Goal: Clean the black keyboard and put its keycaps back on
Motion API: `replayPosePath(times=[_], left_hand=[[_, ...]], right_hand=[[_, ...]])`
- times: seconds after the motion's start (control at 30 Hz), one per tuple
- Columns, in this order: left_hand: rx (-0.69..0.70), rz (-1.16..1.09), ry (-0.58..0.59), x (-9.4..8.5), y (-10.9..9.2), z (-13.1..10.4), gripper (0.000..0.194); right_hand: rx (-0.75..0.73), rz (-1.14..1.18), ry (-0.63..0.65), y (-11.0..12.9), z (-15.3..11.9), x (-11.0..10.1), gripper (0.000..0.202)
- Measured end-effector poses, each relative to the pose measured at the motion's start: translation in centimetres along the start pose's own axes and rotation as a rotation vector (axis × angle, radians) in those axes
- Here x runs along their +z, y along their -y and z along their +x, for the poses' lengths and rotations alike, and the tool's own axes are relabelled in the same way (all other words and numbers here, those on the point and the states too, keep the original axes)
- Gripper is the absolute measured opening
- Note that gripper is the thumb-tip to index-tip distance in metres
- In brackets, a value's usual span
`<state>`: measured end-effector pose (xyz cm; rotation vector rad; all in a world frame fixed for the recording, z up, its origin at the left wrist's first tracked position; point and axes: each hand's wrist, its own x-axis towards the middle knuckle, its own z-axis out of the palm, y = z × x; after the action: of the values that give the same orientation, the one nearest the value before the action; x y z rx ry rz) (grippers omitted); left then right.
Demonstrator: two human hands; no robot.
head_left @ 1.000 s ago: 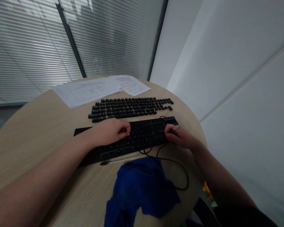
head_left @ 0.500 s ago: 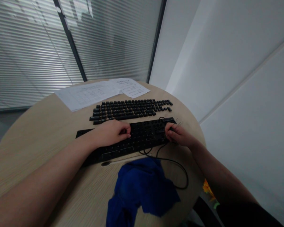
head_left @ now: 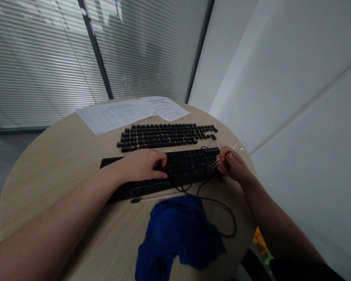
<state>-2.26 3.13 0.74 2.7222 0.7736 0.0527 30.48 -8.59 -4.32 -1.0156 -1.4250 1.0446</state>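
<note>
A black keyboard base with its keycaps off lies across the table. My left hand rests over its left-middle part, thumb and forefinger apart with nothing between them. At the base's right end, my right hand grips a thin wire tool, whose looped end holds a small dark keycap. Rows of loose black keycaps are laid out behind the base. The fingers of my right hand partly cover the tool.
White printed papers lie at the back of the round wooden table. In front of the base are a brush-like stick, a blue cloth and a looped black cable. A white wall stands at the right.
My right hand has moved right and turned, so the wire tool now shows. The thumb and forefinger of my left hand have spread apart. The view has shifted slightly.
</note>
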Motion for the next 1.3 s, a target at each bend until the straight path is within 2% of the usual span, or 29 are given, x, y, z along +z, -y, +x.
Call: replayPosePath(times=[0.1, 0.2, 0.3, 0.4, 0.5, 0.63, 0.83, 1.1, 1.3], left_hand=[[0.009, 0.03, -0.012, 0.0, 0.1, 0.0, 0.022], [0.058, 0.077, -0.057, 0.0, -0.5, 0.1, 0.014], [0.141, 0.066, -0.177, 0.3, -2.0, 0.1, 0.013], [0.278, 0.011, -0.328, 0.9, -3.9, 0.0, 0.023], [0.403, -0.011, -0.408, 1.7, -5.4, -0.1, 0.031], [0.482, 0.024, -0.413, 2.4, -6.2, -0.2, 0.026], [0.498, 0.054, -0.385, 2.8, -6.3, 0.1, 0.022], [0.522, 0.041, -0.325, 2.6, -6.5, 0.0, 0.019], [0.511, -0.025, -0.377, 2.0, -5.9, -0.3, 0.017]], right_hand=[[0.013, -0.068, 0.025, 0.0, 0.1, 0.4, 0.049], [-0.01, -0.067, -0.007, 0.1, 0.0, 1.0, 0.047], [-0.027, 0.009, -0.027, 0.4, -0.2, 1.9, 0.046], [0.015, 0.059, 0.007, 0.8, -0.4, 3.0, 0.05], [0.063, 0.102, 0.044, 1.1, -0.5, 4.0, 0.055], [0.086, 0.173, 0.12, 1.0, -0.4, 4.4, 0.053], [0.12, 0.158, 0.196, 0.6, -0.6, 4.1, 0.051], [0.144, 0.113, 0.246, 0.4, -0.6, 3.9, 0.049], [0.078, 0.123, 0.26, 0.3, -0.6, 3.2, 0.048]])
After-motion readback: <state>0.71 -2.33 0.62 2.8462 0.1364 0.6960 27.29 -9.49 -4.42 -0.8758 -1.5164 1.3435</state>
